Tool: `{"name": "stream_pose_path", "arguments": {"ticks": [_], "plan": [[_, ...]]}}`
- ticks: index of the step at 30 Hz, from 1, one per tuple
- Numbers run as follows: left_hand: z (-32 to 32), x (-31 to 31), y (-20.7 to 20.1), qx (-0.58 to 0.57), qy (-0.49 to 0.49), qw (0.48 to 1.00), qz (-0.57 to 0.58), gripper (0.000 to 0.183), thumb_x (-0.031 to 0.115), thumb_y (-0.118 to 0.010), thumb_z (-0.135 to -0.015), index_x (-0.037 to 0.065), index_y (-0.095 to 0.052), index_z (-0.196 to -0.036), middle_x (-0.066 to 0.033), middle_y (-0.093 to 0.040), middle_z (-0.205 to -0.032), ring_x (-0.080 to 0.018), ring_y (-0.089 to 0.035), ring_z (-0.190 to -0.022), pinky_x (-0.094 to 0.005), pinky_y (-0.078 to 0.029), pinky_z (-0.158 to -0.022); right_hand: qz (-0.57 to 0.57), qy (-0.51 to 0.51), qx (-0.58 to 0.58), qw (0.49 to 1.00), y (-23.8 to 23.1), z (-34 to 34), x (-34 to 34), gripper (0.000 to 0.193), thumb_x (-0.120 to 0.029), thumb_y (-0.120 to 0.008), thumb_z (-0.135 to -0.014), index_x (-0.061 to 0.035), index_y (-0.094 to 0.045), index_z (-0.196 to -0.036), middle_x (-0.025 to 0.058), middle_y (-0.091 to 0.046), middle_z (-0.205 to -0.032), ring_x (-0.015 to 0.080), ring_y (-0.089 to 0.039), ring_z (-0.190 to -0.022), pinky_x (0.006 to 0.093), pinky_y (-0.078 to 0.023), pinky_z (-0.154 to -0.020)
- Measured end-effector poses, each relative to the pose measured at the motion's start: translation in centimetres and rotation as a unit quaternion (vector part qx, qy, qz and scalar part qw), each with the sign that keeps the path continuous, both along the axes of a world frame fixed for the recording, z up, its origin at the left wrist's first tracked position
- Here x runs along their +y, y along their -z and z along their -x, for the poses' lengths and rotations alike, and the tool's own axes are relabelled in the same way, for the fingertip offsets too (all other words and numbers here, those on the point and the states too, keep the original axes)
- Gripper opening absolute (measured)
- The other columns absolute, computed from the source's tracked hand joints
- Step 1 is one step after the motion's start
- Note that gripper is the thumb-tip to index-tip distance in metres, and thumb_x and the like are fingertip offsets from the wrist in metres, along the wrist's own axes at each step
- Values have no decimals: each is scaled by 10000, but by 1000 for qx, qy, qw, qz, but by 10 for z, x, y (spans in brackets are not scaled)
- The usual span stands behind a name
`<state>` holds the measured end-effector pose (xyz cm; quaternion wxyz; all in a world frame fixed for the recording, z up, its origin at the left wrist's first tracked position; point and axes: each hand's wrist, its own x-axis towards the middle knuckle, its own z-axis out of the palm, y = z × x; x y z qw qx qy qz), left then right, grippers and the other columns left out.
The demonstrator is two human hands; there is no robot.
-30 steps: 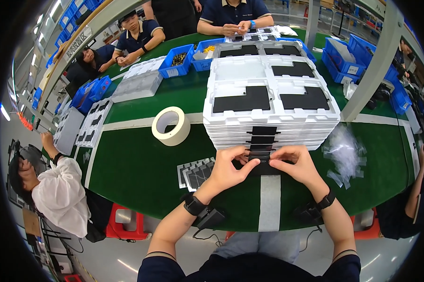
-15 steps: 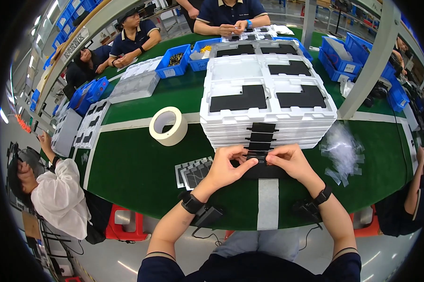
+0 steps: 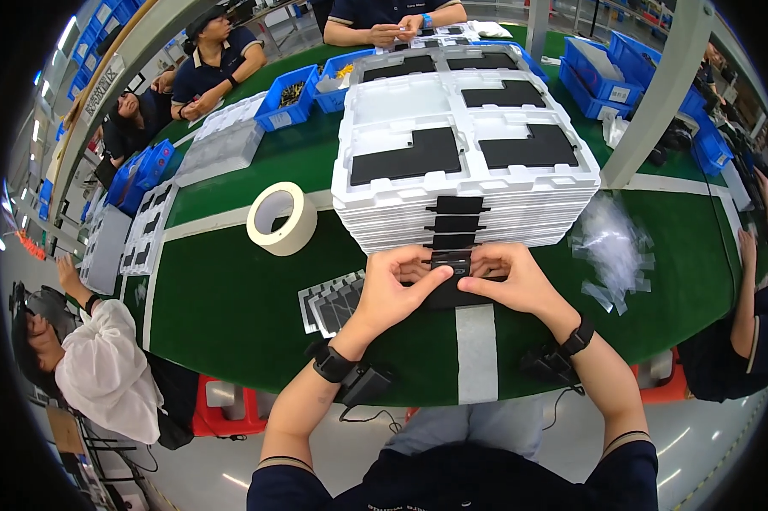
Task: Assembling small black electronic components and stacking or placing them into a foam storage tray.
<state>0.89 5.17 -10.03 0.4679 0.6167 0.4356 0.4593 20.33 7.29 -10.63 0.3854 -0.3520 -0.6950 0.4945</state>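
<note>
Green table point(image 3: 231, 307) fills most of the frame, crossed by pale tape lines; at the centre, reaching toward the top, stands a tall stack of white moulded trays point(image 3: 465, 183), the uppermost holding flat black panels in its recesses; blue bins point(image 3: 286, 98) line the table's far edge at upper left and upper right, and seated co-workers in dark shirts work behind them; another person in a white top leans in at the lower left. A grey post point(image 3: 656, 85) slants down at the upper right; below it, right of centre, lies a heap of clear plastic wrappers point(image 3: 610, 243). A roll of cream tape point(image 3: 282, 219) lies flat, left of the tray stack, well apart from the hands; a fan of small grey-edged sheets point(image 3: 333, 302) rests just left of the left wrist.

Just below centre, against the foot of the stack, both hands meet over a small black part point(image 3: 452, 272); the left hand point(image 3: 392, 289) curls in with thumb and fingertips pinching its left end; the right hand point(image 3: 516, 281) mirrors it, pinching the right end; the part lies low over the table, just in front of the stack's black side tabs. Each wrist wears a dark band, with a black device below each.
</note>
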Motion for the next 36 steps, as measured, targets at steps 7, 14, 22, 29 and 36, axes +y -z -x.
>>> {"name": "stream_pose_path", "arguments": {"ticks": [7,14,22,29,36], "plan": [[0,0,1,-70,2,998,0,204,-13,-664,-737,-63,-572,-912,-87,-625,-789,-99,-608,-707,-205,-501,-654,48,10,-22,999,-7,0,-1,211,-150,-709,-724,37,-617,-693,37,-598,-613,55,-544,-576,198,-446,-547],[1,1,0,-143,28,989,14,208,6,-640,-766,-65,-572,-949,-107,-628,-833,-125,-615,-753,-227,-507,-686,49,22,-2,999,-10,-5,0,185,-123,-706,-722,34,-617,-683,27,-595,-613,44,-536,-570,186,-432,-533],[3,1,-2,-183,27,979,85,185,49,-632,-789,-35,-585,-947,-90,-630,-821,-103,-604,-716,-225,-504,-655,48,18,-2,999,-13,-4,-1,176,-115,-706,-719,33,-619,-677,30,-600,-613,46,-549,-573,182,-438,-534],[1,0,-3,-142,-16,990,17,105,18,-656,-756,-29,-624,-845,-98,-626,-866,-118,-610,-747,-231,-502,-695,11,42,0,999,-8,-1,-4,179,-112,-712,-709,34,-614,-675,41,-608,-609,57,-566,-570,191,-455,-528],[-7,-8,-1,-84,-74,987,-116,63,-19,-657,-731,-24,-642,-792,-126,-606,-974,-174,-593,-890,-276,-472,-800,-151,99,-56,982,-11,3,-9,180,-113,-719,-694,18,-605,-651,68,-613,-602,97,-583,-530,206,-454,-494]]}}
